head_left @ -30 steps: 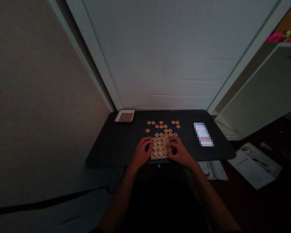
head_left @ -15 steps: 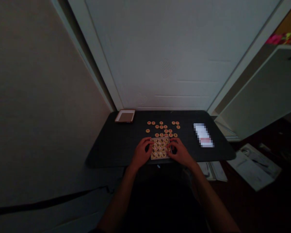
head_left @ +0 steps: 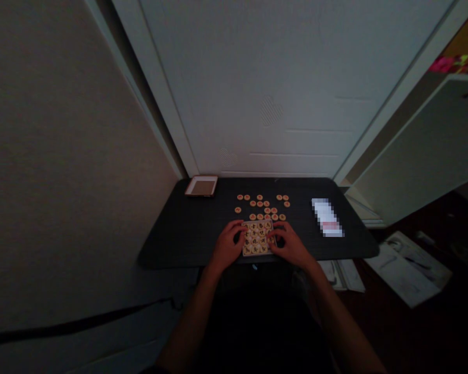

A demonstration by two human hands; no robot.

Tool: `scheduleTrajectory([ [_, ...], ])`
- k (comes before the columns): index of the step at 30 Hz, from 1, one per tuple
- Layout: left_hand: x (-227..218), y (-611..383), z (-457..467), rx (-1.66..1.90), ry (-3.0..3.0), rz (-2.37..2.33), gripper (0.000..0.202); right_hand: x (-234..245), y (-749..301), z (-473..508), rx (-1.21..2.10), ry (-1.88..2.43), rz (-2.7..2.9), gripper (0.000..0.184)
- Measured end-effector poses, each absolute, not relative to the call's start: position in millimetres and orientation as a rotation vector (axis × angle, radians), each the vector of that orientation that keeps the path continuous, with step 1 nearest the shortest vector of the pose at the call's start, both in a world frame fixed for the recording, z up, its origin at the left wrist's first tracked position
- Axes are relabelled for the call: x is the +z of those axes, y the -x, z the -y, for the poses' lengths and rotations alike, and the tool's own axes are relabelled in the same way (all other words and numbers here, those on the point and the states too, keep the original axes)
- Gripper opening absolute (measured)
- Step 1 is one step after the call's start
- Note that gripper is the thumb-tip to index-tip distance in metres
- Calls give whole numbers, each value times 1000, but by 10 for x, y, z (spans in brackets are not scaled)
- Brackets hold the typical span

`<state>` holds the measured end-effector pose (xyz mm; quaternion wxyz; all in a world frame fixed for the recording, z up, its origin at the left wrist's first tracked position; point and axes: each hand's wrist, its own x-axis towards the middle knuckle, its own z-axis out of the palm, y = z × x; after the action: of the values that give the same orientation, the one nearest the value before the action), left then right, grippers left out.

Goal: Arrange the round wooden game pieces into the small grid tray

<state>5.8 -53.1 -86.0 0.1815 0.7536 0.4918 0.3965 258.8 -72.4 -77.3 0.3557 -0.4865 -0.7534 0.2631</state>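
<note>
A shallow, pale square box [head_left: 253, 254] lies near the table's front edge, filled with rows of round xiangqi pieces [head_left: 255, 241] bearing dark characters. My left hand [head_left: 229, 244] grips the box's left side, fingers curled at the upper left corner and thumb by the rim. Over the right side, my right hand [head_left: 290, 243] has its thumb and index finger closed around a piece in the rightmost column, mostly hidden by the fingers. Its other fingers rest by the upper right corner. Beyond the box, several loose xiangqi pieces [head_left: 260, 204] with red characters lie face up.
On the dark table [head_left: 179, 234], a shallow open tray or lid [head_left: 202, 186] sits at the back left. A phone with a blurred-out screen [head_left: 327, 218] lies at the right. A pale door stands behind; flat boards or boxes [head_left: 407, 265] lie on the floor at right.
Almost nothing differs. Both hands stay at the box, with only a very slight shift of the right fingertips, and the loose pieces lie as before.
</note>
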Motion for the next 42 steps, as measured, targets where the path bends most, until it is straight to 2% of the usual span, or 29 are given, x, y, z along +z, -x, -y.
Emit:
scheduleTrajectory([
  [11, -842, -63, 540, 1126, -2122, -1380, 19, -787, -2598, 711, 685, 1270, 1944, 20],
  [26, -834, -56, 547, 1109, -2120, -1374, 20, -749, -2584, 734, 675, 1278, 1934, 23],
  [32, -847, -54, 541, 1114, -2124, -1371, 20, -780, -2602, 718, 658, 1280, 1800, 15],
  [37, -865, -54, 531, 1125, -2120, -1372, 20, -795, -2744, 588, 431, 1379, 1586, 18],
  [42, -863, -60, 538, 1134, -2112, -1381, 20, -820, -2864, 398, 288, 1434, 1664, 24],
])
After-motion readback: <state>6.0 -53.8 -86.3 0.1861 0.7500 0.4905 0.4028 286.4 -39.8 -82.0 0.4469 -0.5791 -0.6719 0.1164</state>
